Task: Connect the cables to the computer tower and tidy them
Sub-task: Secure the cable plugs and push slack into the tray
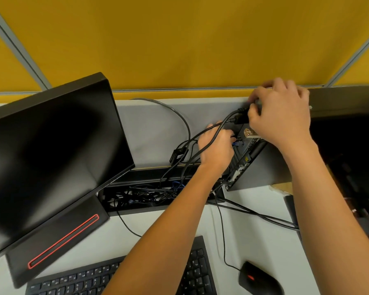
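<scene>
Pinching a black plug (pixel 242 116), the right hand (pixel 281 116) meets the boxy tower (pixel 262 167).

Left of the grip there's a dark monitor (pixel 51 141) on its red-striped stand (pixel 58 241). Keyboard (pixel 119 277) and mouse (pixel 260 279) sit nearer the camera, yellow partition (pixel 179 39) behind.

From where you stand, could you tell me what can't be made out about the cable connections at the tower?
All in the head view:
- Tower's rear ports: mostly hidden by both hands.
- Left hand: fingertips hidden against the panel, so its grip is unclear.
- Black plug pinched by the right hand: its tip and target socket are covered.
- Cable tray: tangled cables can't be traced.
</scene>
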### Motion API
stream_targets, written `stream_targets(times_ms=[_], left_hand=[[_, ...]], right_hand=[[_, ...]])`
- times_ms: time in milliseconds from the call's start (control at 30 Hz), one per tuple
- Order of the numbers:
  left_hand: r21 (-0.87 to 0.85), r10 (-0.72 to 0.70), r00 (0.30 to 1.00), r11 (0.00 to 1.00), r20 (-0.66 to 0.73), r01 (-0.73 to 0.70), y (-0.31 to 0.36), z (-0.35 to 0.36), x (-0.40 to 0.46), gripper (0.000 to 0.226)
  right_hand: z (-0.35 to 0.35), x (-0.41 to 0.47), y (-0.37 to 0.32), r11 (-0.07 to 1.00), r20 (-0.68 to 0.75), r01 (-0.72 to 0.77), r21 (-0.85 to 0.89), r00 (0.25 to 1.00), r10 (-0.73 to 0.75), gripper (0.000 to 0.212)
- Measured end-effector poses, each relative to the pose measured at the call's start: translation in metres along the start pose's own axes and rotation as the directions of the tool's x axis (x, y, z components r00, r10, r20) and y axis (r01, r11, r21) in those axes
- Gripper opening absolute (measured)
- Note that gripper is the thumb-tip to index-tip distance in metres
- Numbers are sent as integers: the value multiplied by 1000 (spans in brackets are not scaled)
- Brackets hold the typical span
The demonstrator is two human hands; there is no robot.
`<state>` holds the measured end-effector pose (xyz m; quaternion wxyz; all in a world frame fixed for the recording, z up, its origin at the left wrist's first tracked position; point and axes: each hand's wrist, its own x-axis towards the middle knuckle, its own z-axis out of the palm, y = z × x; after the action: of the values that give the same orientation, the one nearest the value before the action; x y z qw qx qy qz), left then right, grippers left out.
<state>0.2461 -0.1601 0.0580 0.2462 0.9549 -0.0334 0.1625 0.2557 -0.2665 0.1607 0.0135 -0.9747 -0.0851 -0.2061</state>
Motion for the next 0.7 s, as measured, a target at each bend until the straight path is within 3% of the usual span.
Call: stream_targets(times_ms=[233,567,700], left_hand=[[29,10,999,1000,-39,-9,0,7,1,11],[-19,84,996,996,11,-84,4,-1,-2,16],[-26,51,997,998,58,-49,2,-2,3,10]], right_hand=[[1,4,-2,999,4,-13,33,1000,13,25],[3,-1,-4,1000,-49,-11,-8,999,11,28],[3,0,-4,1000,-62,-3,-1,998,3,30]])
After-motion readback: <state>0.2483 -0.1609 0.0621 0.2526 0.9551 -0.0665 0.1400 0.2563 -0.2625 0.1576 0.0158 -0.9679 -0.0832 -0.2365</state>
